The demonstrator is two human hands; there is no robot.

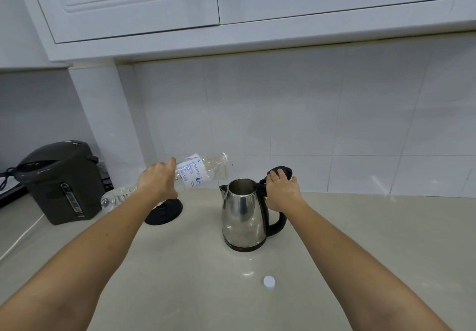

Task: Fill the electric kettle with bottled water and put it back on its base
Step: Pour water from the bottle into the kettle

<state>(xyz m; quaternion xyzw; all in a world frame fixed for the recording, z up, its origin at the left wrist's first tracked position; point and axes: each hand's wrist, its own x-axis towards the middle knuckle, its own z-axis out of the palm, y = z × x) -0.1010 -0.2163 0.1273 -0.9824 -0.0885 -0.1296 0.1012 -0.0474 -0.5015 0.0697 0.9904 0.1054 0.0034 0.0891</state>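
A steel electric kettle (243, 215) with a black handle stands on the counter, off its base, its black lid (283, 170) tipped open. My right hand (282, 189) grips the top of the handle by the lid. My left hand (158, 180) holds a clear water bottle (195, 172) tilted almost level, mouth over the kettle's opening. A thin stream of water falls from the mouth into the kettle. The round black base (164, 213) lies on the counter to the kettle's left, partly behind my left forearm. The bottle's white cap (269, 281) rests in front of the kettle.
A dark electric water dispenser (60, 181) stands at the left with black cables behind it and a white cord (18, 240) running along the beige counter (360, 227). White tiled wall behind; white cupboards (206, 1) hang overhead.
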